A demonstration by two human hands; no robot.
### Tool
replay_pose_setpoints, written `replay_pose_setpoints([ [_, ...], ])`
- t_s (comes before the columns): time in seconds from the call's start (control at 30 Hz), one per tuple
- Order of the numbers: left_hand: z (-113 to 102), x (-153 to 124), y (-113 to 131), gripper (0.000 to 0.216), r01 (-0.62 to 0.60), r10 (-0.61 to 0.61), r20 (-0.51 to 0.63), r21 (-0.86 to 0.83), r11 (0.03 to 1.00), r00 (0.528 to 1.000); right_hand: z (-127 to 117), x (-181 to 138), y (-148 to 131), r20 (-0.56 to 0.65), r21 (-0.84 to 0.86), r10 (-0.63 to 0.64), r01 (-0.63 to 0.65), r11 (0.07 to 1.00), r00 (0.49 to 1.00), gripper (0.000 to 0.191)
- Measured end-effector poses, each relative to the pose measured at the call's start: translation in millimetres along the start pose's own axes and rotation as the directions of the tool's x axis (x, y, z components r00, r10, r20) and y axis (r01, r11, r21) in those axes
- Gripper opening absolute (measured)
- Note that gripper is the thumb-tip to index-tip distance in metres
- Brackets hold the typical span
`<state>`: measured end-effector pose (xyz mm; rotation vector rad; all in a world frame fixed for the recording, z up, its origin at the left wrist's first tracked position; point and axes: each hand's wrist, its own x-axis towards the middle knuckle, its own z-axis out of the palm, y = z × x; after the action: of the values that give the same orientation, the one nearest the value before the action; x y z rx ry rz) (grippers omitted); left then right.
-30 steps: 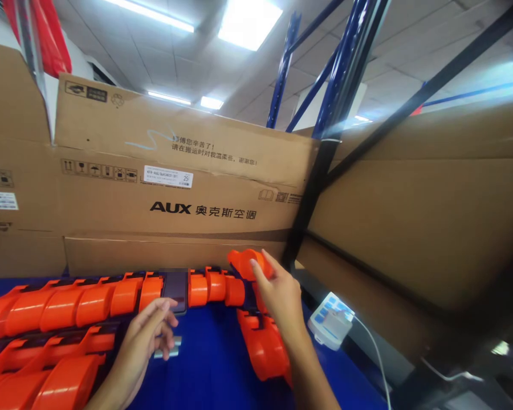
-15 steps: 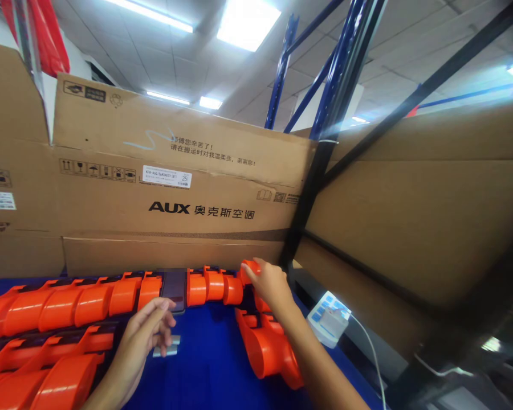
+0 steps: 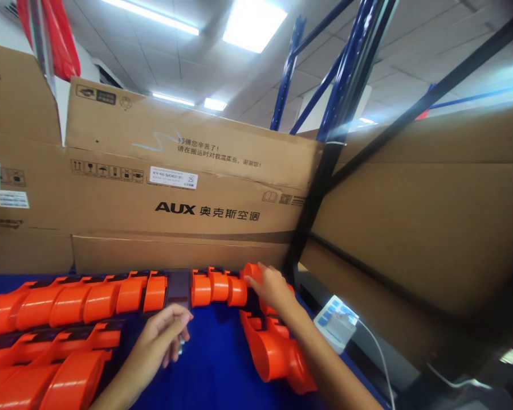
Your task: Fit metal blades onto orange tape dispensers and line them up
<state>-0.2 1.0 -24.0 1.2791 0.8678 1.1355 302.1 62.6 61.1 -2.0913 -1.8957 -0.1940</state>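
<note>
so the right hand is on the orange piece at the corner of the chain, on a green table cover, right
Not quite: the head view shows a blue table cover, not a green one. The right hand does rest on the orange piece at the corner of the chain.

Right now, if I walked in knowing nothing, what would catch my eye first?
The bright orange plastic parts, lined up in rows across a blue table at the bottom. The right hand rests on the far end of the back row, and the left hand hovers by a dark phone. Behind stands a big cardboard box printed AUX.
</note>
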Motion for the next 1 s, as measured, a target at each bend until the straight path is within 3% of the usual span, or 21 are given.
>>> replay_pose_setpoints([
  [0.17,5.2,-5.1,3.9,0.038,-0.004,0.003,0.023,0.04,0.999,1.0,-3.3,0.1,4.6,0.047,0.02,-0.021,0.02,1.0,0.999,0.034],
  [0.27,9.3,-11.1,9.6,0.035,-0.035,0.035,0.0,0.048,0.998,0.999,-8.8,-0.2,11.4,0.048,0.006,0.011,-0.011,1.0,0.999,0.033],
  [0.37,10.6,-12.5,8.7,0.034,-0.04,0.037,0.046,0.069,0.997,0.998,-15.5,-1.0,20.4,0.039,-0.038,0.084,-0.083,0.996,0.996,0.034],
  [0.57,8.9,-10.1,1.0,0.036,0.078,-0.105,0.202,0.137,0.987,0.974,-18.7,-6.8,28.2,0.111,-0.112,0.193,-0.181,0.977,0.975,0.03],
  [1.0,0.0,2.2,-2.2,0.032,0.043,-0.046,0.046,0.064,0.997,0.998,-8.7,-4.2,31.1,0.163,-0.135,0.191,-0.17,0.976,0.968,0.03],
])
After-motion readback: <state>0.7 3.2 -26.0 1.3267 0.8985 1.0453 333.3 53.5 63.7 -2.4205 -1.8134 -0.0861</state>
